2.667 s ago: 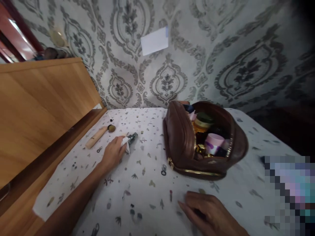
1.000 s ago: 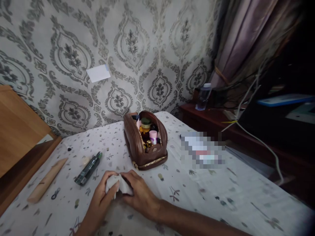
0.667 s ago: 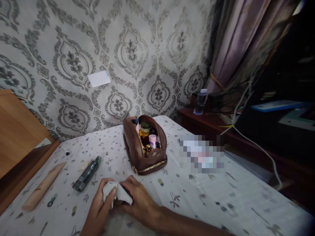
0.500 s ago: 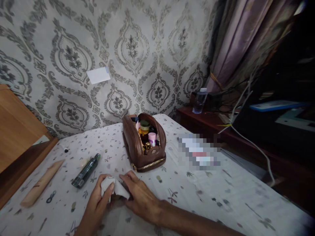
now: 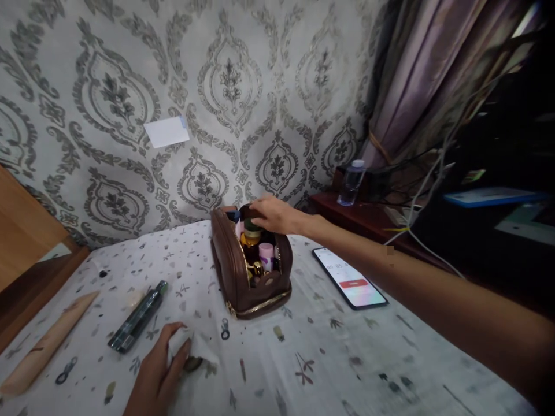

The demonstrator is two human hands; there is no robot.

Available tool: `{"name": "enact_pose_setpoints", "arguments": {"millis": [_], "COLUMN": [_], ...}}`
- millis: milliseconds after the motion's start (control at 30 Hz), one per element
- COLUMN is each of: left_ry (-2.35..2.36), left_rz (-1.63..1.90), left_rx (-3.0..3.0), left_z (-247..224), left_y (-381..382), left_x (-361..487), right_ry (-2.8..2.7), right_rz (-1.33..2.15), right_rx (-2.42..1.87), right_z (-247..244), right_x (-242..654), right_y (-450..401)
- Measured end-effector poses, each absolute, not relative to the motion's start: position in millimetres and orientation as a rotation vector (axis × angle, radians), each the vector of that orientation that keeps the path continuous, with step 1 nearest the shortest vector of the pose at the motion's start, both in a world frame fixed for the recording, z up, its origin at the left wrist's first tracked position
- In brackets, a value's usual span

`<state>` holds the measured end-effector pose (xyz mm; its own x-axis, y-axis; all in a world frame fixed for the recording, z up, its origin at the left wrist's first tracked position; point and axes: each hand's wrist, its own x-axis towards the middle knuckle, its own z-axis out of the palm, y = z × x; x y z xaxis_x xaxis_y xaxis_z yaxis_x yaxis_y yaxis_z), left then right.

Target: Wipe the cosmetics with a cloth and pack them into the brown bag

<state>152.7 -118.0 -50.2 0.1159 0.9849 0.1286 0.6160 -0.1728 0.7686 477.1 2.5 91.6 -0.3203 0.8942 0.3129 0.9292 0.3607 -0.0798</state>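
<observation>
A brown leather bag point(image 5: 229, 260) stands unzipped on the patterned sheet, holding a pink-and-white container point(image 5: 266, 257) and an amber jar with a dark green lid point(image 5: 251, 234). My right hand point(image 5: 275, 215) reaches over the bag's far right rim, its fingers apart beside the jar's lid; no object shows in its grip. Near the front edge, my left hand point(image 5: 162, 370) is closed around a crumpled white tissue point(image 5: 178, 341). A small dark round item point(image 5: 193, 363) shows just below the tissue; whether the hand touches it is unclear.
A dark green tube point(image 5: 137, 318) and a tan flat case point(image 5: 47, 346) lie at the left. A phone point(image 5: 351, 283) lies under the right forearm's line. Behind are a red-brown side table point(image 5: 323, 202), a clear bottle point(image 5: 351, 185) and white cables point(image 5: 433, 179).
My right hand has left the tissue and moved up and forward to the bag's opening. The left hand keeps the tissue. The view has shifted slightly.
</observation>
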Motion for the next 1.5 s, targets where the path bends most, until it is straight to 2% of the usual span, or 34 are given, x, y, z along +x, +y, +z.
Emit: {"name": "enact_pose_setpoints", "arguments": {"millis": [367,767,1100,1500], "left_ry": [1.616,1.592,1.611,1.639], "left_rz": [0.902,0.871,0.851,0.900], "left_rx": [1.731,1.653,1.735,1.719], "left_z": [-55,-57,-56,-58], "left_y": [-110,-108,-108,-108], "left_x": [159,160,156,157], "right_ry": [-2.646,-2.521,-2.616,-2.779], "right_rz": [0.025,-0.090,0.102,-0.035], "right_rx": [-1.294,-1.347,-1.223,-1.311], "right_z": [81,85,83,76], "right_x": [506,496,470,450], "right_y": [39,21,-14,-24]}}
